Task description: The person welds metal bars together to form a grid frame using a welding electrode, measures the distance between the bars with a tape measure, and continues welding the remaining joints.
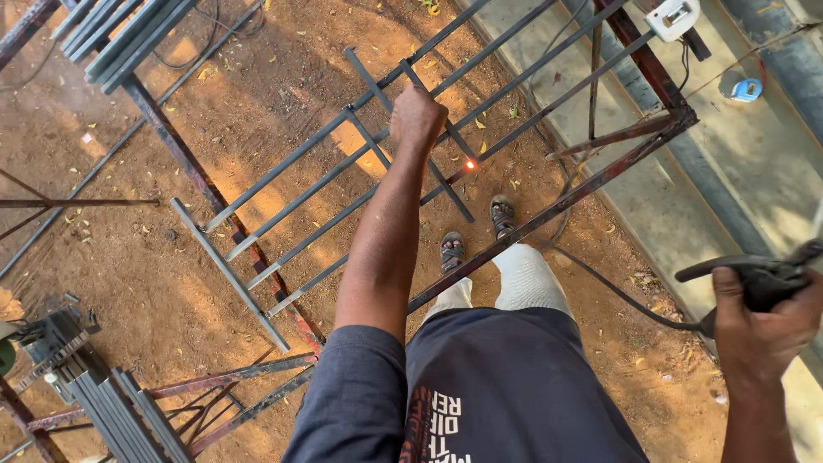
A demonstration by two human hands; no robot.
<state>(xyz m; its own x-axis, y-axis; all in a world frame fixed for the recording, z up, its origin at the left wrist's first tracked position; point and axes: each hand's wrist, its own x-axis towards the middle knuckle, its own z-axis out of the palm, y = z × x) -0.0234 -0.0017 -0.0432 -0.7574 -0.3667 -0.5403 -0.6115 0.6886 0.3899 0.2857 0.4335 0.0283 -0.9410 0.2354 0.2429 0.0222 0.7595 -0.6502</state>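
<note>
My left hand (417,116) is closed around a short grey metal bar (435,141) that lies slanted across the long rails of a metal grille frame (291,163). A small orange glow (469,165) sits on the bar just below that hand. My right hand (759,330) is raised at the right edge, gripping a black welding electrode holder (754,274) with a dark cable (617,291) trailing down to the ground. My sandalled feet (476,231) stand on the dirt beneath the frame.
Rust-red angle-iron stand rails (549,210) carry the grille. Bundles of grey bars lie at top left (129,39) and bottom left (111,411). A concrete strip (686,189) runs along the right, with a white box (673,17) and a blue tape measure (746,88).
</note>
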